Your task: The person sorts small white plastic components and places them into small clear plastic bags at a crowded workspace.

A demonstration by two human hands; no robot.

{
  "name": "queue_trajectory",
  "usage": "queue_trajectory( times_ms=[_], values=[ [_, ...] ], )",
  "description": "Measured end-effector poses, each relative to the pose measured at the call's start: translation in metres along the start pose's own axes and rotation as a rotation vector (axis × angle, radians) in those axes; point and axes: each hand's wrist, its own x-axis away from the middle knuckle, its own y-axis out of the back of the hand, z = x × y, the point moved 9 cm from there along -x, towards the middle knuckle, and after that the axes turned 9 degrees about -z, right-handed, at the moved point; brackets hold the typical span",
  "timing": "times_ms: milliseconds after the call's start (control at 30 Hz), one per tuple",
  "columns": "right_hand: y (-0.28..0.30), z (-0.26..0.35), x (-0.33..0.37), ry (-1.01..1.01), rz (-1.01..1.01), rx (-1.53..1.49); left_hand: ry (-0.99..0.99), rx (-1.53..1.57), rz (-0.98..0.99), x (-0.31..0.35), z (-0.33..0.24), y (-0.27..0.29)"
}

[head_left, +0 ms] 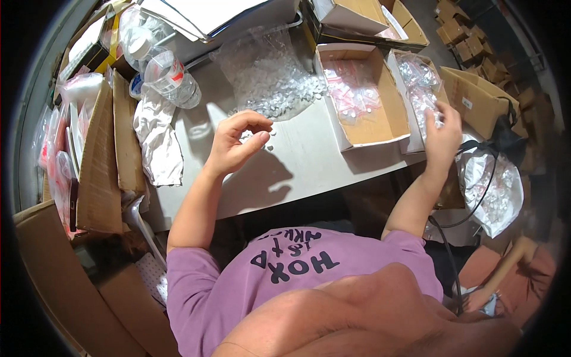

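My left hand (235, 143) hovers over the table, fingers curled and thumb apart from them, with nothing visible in the gap. Just beyond and below it lie a few small white pieces (271, 133). Behind these, a large clear bag (262, 71) spills many small white and grey pieces across the tabletop. My right hand (443, 137) reaches into a narrow cardboard box, its thumb and fingers parted among small clear plastic bags (419, 89). To its left, an open cardboard box (389, 104) holds small clear bags with pink edges (351, 89).
Plastic bottles (178, 86) and a white cloth (157, 137) occupy the table's left side. Cardboard boxes (95, 166) stand beyond that edge. At right are another carton (476, 98), a black cable (491, 184) and a white sack (493, 190). Another person's arm (505, 268) shows lower right.
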Motion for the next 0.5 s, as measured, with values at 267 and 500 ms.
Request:
queue_trajectory(
  times_ms=[267, 500],
  values=[
    [-0.141, 0.053, 0.057, 0.335, 0.789, -0.112, 0.117, -0.01, 0.033, 0.0, 0.01, 0.002],
    [-0.122, 0.056, 0.038, 0.213, 0.733, -0.076, 0.072, -0.071, 0.001, 0.0, 0.008, 0.005]
  ],
)
